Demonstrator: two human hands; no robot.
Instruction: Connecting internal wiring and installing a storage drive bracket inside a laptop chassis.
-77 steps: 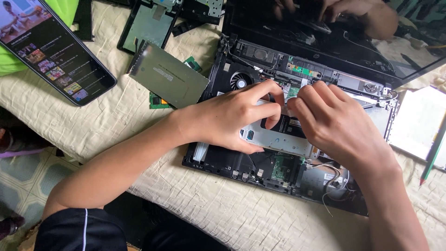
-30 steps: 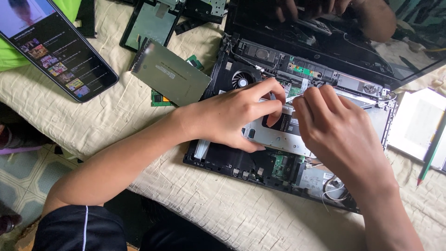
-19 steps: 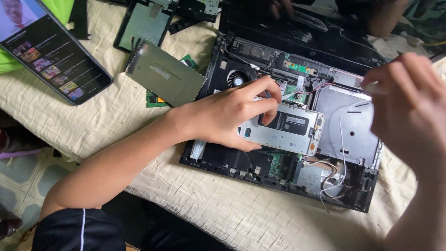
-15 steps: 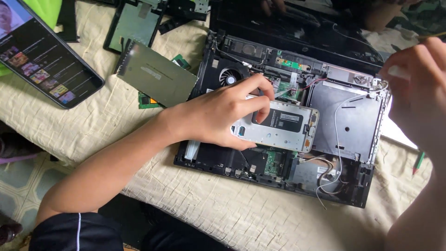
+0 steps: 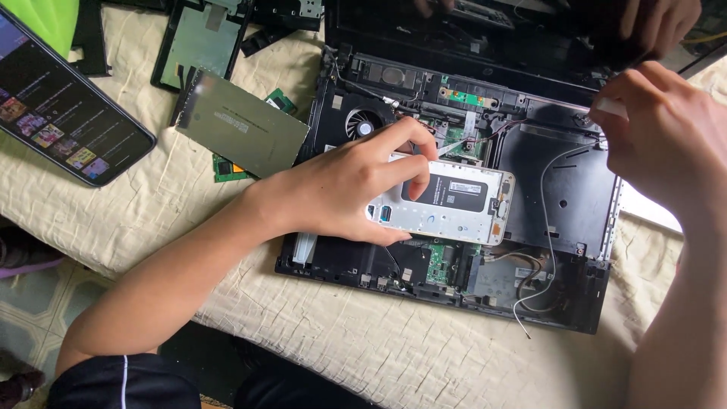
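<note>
Drive caddy (image 5: 447, 201): we see a silver metal bracket with a dark drive in it, lying tilted across the middle of the opened laptop base (image 5: 560, 189), its left end under our left hand.
Left hand (image 5: 344, 189): our fingers curl over the caddy's left end, thumb under its lower edge and index finger arched over its top edge, so we are gripping it; how the covered end sits we cannot tell.
Right hand (image 5: 659, 129): raised over the laptop's right rear corner, fingertips pinched together on something small and pale; it is too small for us to make out.
Laptop base: black, cover off, with a round fan (image 5: 363, 123) at upper left, green circuit boards, and a thin white wire (image 5: 547, 227) looping down the empty right bay to the front edge.
Screen (image 5: 485, 30): dark, cut off by the top of our view.
Other person: another hand (image 5: 659, 23) shows at the top right, only partly in view.
Surface (image 5: 189, 212): a cream cloth covers it.
Left of the laptop: a grey-green flat panel (image 5: 242, 125) lies just beside the base, partly covering a small green board (image 5: 227, 167).
Far left: a phone (image 5: 60, 106) with a lit screen, cut off by the edge.
</note>
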